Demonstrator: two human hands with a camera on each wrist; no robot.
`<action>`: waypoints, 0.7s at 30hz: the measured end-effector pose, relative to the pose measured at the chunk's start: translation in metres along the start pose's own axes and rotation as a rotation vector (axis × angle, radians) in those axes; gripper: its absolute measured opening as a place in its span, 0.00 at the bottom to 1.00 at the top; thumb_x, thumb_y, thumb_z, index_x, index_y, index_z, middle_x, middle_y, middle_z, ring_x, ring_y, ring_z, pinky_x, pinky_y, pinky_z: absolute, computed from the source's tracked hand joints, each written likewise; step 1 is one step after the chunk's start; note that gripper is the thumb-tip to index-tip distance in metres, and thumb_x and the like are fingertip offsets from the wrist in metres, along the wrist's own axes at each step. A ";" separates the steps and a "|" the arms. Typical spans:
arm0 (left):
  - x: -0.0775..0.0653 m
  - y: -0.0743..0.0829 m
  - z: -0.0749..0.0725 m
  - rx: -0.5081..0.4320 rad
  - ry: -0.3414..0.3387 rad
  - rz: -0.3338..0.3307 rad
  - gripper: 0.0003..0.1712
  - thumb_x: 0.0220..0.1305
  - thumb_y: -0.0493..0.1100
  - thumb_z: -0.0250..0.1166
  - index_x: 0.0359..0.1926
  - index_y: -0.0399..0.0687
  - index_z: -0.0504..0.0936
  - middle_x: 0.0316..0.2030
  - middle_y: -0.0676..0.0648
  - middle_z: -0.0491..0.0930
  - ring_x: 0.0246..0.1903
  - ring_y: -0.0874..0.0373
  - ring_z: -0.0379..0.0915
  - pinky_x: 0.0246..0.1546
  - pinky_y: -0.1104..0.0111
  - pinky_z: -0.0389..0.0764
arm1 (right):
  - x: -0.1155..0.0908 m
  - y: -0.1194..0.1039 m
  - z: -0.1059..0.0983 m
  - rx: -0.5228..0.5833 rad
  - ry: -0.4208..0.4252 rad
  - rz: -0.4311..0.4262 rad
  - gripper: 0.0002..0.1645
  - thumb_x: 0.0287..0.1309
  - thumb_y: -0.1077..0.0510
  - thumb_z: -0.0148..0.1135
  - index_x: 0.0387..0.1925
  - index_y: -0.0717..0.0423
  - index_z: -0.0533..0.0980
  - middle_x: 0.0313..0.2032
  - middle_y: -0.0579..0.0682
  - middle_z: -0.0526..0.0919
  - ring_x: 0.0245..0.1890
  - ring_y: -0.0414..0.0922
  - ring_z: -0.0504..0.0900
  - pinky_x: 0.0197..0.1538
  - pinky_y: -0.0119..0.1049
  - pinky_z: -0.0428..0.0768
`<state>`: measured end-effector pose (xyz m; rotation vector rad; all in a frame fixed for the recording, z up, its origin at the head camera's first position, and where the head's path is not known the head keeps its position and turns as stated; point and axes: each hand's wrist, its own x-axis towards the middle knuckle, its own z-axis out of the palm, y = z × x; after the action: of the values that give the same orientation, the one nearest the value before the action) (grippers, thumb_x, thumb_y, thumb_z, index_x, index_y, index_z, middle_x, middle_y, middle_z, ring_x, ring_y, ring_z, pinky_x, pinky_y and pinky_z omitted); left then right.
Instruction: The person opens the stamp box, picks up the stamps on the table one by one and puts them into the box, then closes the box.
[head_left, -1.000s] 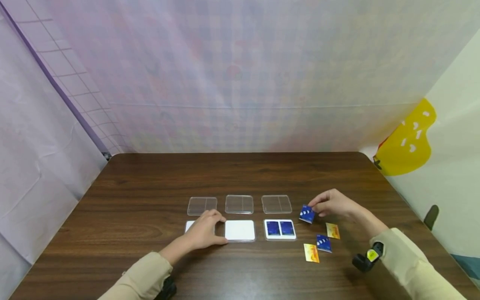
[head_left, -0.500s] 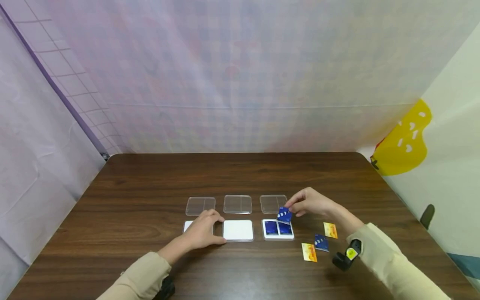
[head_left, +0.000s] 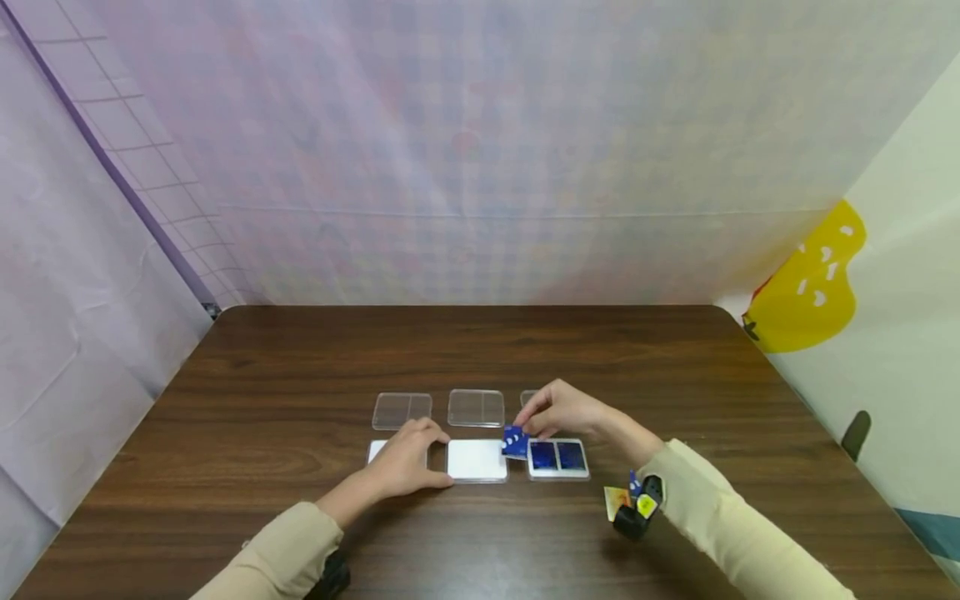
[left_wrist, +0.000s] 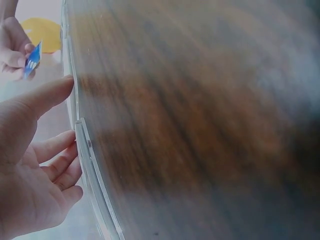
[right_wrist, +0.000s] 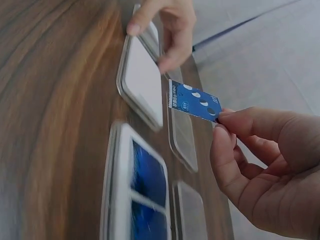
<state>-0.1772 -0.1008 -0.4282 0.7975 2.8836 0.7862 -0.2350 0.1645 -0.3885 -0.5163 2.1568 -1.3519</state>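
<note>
My right hand (head_left: 562, 410) pinches a small blue card (right_wrist: 196, 101) with white oval marks by one corner, between thumb and fingertips. The card hangs over the right end of the middle white flat case (head_left: 475, 461), whose face is plain white. My left hand (head_left: 405, 460) grips that case at its left end, thumb on the near corner and index finger on the far corner. To the right lies another white case (head_left: 558, 476) with two dark blue squares side by side in it. A third white case (head_left: 377, 450) is partly hidden under my left hand.
Clear divided lids (head_left: 402, 411) lie in a row behind the cases, the right one mostly covered by my right hand. A yellow card (head_left: 616, 500) and another blue card (head_left: 634, 482) lie at the right, partly behind the wrist camera (head_left: 637, 510). The brown table ends at a curtain.
My right hand has carried the blue card leftward, past the right case to the middle case's right end. My left hand has stayed in place.
</note>
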 end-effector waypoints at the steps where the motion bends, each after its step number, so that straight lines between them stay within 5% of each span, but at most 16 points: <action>1: 0.000 0.000 0.000 0.002 0.002 -0.002 0.31 0.44 0.51 0.71 0.46 0.37 0.77 0.45 0.43 0.73 0.46 0.49 0.67 0.49 0.57 0.71 | 0.003 0.000 0.004 0.007 -0.003 0.000 0.12 0.46 0.71 0.60 0.36 0.77 0.77 0.30 0.54 0.82 0.25 0.38 0.79 0.31 0.33 0.81; 12: 0.001 -0.003 0.003 0.015 0.034 0.008 0.31 0.40 0.51 0.72 0.44 0.38 0.78 0.43 0.45 0.74 0.44 0.51 0.68 0.47 0.59 0.72 | 0.031 -0.002 0.040 0.070 -0.015 0.029 0.10 0.45 0.72 0.59 0.33 0.74 0.79 0.29 0.56 0.83 0.24 0.40 0.78 0.28 0.30 0.79; 21: 0.000 -0.001 0.001 -0.010 0.029 0.019 0.30 0.41 0.50 0.72 0.44 0.36 0.77 0.43 0.44 0.74 0.45 0.50 0.68 0.48 0.58 0.72 | 0.045 -0.002 0.063 -0.029 0.041 0.008 0.09 0.43 0.73 0.59 0.30 0.72 0.80 0.28 0.57 0.83 0.21 0.38 0.76 0.26 0.30 0.79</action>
<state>-0.1772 -0.1007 -0.4295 0.8210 2.8995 0.8199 -0.2304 0.0936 -0.4193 -0.4955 2.2124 -1.3394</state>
